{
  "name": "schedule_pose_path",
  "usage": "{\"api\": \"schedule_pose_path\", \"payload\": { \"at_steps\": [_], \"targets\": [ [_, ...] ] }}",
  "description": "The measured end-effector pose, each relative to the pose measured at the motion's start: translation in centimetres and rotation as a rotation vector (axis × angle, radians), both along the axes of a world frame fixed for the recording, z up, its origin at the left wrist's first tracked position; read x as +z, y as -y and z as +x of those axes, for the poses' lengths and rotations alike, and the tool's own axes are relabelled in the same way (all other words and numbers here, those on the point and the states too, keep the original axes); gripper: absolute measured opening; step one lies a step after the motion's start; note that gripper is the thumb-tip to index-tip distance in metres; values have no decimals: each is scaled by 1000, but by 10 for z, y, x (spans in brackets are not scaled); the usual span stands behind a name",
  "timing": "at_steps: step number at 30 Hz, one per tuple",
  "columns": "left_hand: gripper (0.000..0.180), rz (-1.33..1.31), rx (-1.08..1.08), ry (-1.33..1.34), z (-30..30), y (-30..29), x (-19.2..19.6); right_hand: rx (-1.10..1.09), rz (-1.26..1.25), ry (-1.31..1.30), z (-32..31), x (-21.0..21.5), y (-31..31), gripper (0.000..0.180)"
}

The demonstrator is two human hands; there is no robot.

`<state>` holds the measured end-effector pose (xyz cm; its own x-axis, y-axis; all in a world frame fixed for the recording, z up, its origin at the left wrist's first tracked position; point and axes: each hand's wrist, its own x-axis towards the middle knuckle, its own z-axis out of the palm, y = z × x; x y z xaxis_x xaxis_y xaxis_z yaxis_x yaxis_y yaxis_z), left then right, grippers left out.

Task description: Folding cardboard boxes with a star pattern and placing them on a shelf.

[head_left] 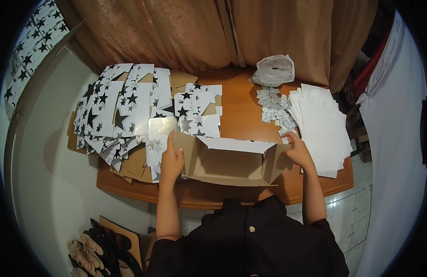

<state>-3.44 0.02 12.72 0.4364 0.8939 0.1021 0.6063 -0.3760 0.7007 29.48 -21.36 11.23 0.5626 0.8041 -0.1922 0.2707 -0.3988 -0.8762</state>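
A partly folded cardboard box is at the near edge of the table, brown inside, its opening facing me. A white flap stands along its far side, and its side flaps spread outward. At the left flap, my left hand grips with the index finger stretched along the outside and the thumb on the near side. My right hand holds the right flap between thumb and bent fingers. Left of the box lie piles of flat white cardboard pieces printed with black and grey stars, some showing brown undersides.
Small white sachets are scattered at the table's right, below a clear plastic bag. A stack of white paper sheets overhangs the right edge. Brown curtains hang behind the wooden table. Shoes stand at lower left.
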Motion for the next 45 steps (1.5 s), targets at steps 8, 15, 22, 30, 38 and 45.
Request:
{"api": "schedule_pose_path", "payload": {
  "at_steps": [8,15,22,30,38,45],
  "targets": [
    [66,-90,87,166,-7,0,-50,-188,97,-193,-1,-26,-28,59],
    [86,-1135,-184,1209,-34,-20,-104,-494,379,-902,-4,-113,-27,66],
    [59,-1122,-58,919,13,-17,-179,-232,453,-698,-10,-188,-39,37],
    [32,-1242,212,949,21,-29,-173,-271,188,-721,2,-196,-72,45],
    [20,-676,158,504,-6,-63,-244,-329,-152,-297,10,-229,-79,40],
    [46,-183,181,-147,47,-29,-161,-584,110,-34,38,-193,-45,33]
  ]
}}
